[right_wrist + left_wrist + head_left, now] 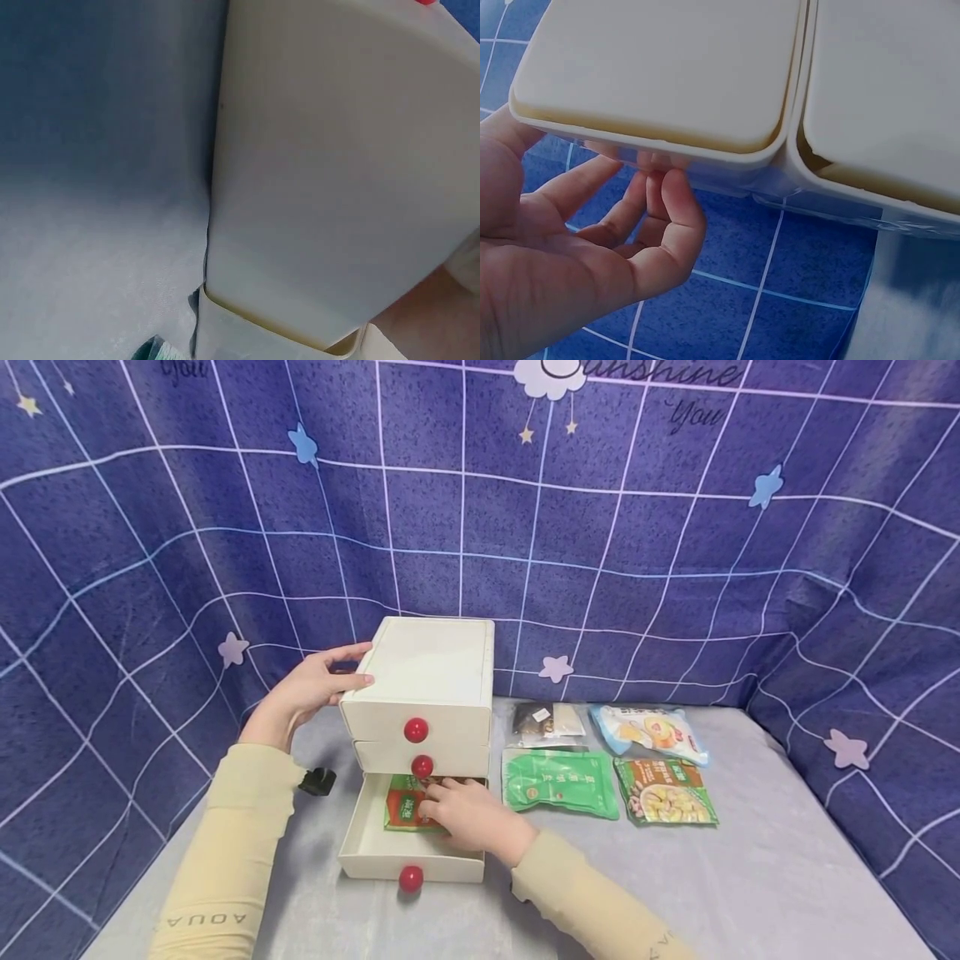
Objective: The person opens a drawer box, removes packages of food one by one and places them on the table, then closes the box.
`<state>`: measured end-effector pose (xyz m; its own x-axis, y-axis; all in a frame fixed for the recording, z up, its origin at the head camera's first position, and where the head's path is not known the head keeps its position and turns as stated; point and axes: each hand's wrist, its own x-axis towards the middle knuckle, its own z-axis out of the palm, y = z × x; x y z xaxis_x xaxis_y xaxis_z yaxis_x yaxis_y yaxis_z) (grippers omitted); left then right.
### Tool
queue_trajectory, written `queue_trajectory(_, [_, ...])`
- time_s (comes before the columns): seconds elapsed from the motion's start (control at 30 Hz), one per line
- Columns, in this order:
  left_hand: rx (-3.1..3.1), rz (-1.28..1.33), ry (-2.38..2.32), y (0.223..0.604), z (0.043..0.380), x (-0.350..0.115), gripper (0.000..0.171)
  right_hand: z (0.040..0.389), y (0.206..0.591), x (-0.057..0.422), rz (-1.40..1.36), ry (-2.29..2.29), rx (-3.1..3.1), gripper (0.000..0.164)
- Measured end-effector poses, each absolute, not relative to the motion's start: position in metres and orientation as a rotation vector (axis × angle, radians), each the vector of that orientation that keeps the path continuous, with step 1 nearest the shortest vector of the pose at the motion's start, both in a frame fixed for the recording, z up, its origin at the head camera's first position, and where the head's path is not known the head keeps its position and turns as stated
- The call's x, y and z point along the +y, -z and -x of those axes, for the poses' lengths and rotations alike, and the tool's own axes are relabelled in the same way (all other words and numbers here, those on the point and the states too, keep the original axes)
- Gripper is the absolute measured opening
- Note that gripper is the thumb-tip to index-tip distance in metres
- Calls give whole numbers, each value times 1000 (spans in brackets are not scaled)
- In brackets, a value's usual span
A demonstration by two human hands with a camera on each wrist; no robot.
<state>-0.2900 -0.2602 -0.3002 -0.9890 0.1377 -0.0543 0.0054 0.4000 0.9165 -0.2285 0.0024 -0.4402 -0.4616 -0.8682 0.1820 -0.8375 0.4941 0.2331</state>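
Note:
A white three-drawer cabinet with red round knobs stands on the grey-covered table, its bottom drawer pulled out. My left hand holds the cabinet's upper left edge, thumb on top. In the left wrist view, the bent fingers of this left hand touch the white cabinet. My right hand reaches into the open drawer, its fingers over a green and red food packet. I cannot tell whether they grip it. The right wrist view shows mostly a white drawer wall.
Right of the cabinet lie a clear and dark packet, a green pouch, a blue and white bag and a brown and green food packet. A small black object is by the left sleeve. A blue curtain hangs behind.

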Motion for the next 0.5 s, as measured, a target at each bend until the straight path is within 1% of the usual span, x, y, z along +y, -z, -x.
queue_trajectory(0.5, [2532, -111, -1641, 303, 294, -262, 78, 234, 447, -8, -1462, 232, -2507, 23])
